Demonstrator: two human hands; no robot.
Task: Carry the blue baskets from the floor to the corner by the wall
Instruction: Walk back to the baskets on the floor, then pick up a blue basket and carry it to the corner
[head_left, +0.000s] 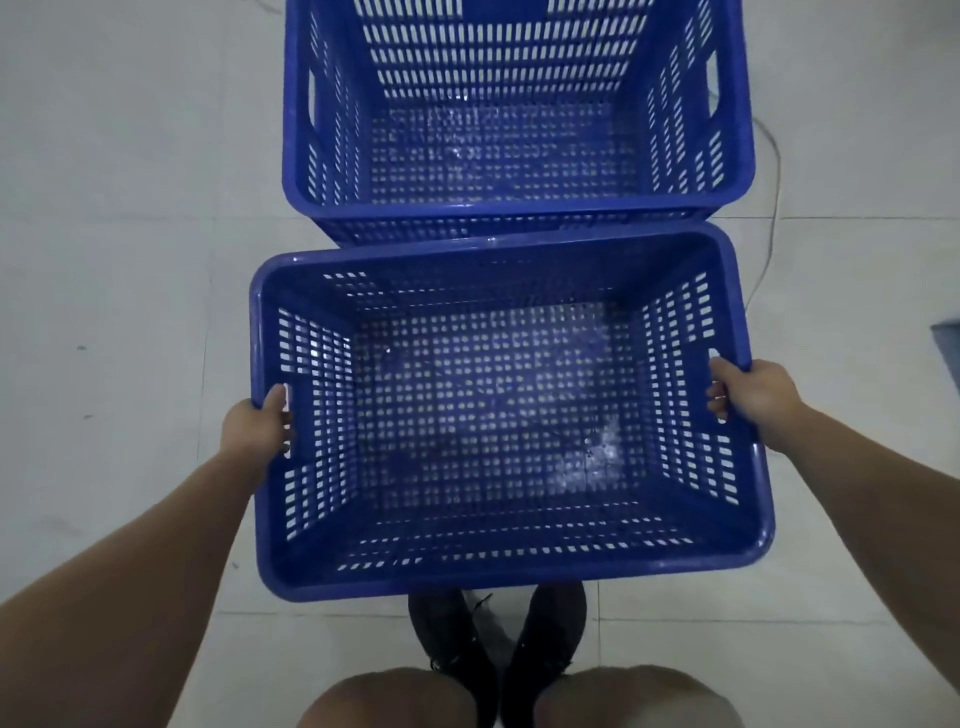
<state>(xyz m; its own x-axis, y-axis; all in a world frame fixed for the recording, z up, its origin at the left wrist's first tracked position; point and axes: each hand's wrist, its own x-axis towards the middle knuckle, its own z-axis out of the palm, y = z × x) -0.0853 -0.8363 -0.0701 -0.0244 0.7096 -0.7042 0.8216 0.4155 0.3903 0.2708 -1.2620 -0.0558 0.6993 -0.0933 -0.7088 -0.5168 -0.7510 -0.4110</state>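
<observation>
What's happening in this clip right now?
A person is gripping the near blue basket by its side handles, left hand on one end and right hand on the other. The basket is empty and sits in front of the person's black shoes. A second empty blue basket stands just beyond it on the tiled floor. No wall corner is in view.
</observation>
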